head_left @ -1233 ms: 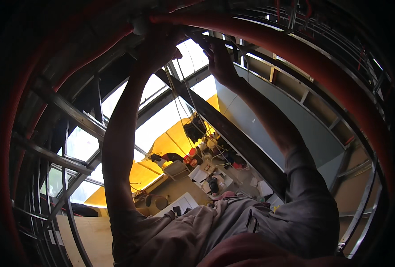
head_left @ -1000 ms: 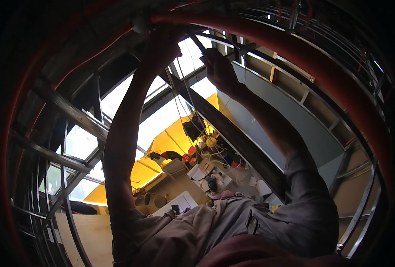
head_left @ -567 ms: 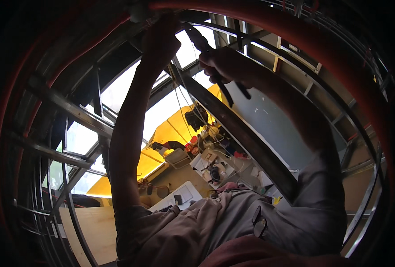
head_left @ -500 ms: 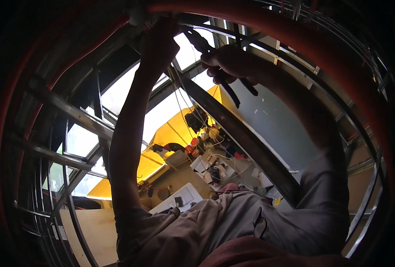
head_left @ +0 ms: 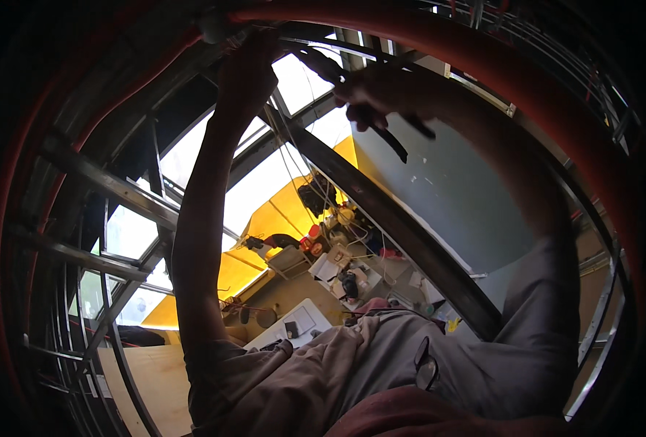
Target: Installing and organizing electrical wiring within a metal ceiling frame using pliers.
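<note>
Both arms reach up and away from the body, toward the metal framing overhead. The left hand is stretched to full reach, its fingers closed around a bundle of thin wires just below a pale round fitting on the red conduit — seemingly to hold the strands taut and steady beside the work. How tightly the fingers close is hard to tell, since the hand is backlit and dark.

The right hand sits a little lower and to the right, elbow bent, forearm running down into a rolled grey sleeve. Its fingers are wrapped around the dark handles of a pair of pliers; the nose points left toward the wires near the left hand, while the handle ends stick out below the palm. The tool is held level with the wires — a grip that suits cutting or twisting them.

A dark steel beam crosses diagonally beneath both hands. Far below lie yellow sheeting and a cluttered floor.
</note>
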Demonstrator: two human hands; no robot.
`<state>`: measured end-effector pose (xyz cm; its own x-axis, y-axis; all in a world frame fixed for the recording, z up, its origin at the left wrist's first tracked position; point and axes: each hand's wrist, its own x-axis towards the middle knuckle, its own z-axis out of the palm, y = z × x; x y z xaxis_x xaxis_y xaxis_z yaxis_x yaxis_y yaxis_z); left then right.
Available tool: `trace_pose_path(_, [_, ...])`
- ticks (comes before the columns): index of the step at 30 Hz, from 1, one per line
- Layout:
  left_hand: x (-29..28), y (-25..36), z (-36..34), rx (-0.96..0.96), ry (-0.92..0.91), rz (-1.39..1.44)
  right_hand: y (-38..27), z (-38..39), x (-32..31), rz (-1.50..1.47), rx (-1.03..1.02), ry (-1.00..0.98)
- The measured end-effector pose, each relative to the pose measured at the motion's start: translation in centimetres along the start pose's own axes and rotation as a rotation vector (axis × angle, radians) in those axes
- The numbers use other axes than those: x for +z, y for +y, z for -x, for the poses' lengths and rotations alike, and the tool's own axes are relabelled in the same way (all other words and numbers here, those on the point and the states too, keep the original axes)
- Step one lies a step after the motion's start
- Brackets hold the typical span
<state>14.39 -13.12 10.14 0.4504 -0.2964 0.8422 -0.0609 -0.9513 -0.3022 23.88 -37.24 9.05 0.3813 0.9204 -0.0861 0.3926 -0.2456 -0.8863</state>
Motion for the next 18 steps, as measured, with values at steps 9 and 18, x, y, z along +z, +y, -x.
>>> trace_pose_path(9, [-4.2, 2.4, -1.6, 0.457, -0.057, -0.248, 7.2, 8.6, -2.0, 0.257, -0.242, 0.162])
trace_pose_path(18, [-4.0, 4.2, -2.3, -0.309, -0.228, 0.400, 12.8, 2.3, -6.6, 0.647, -0.438, 0.762])
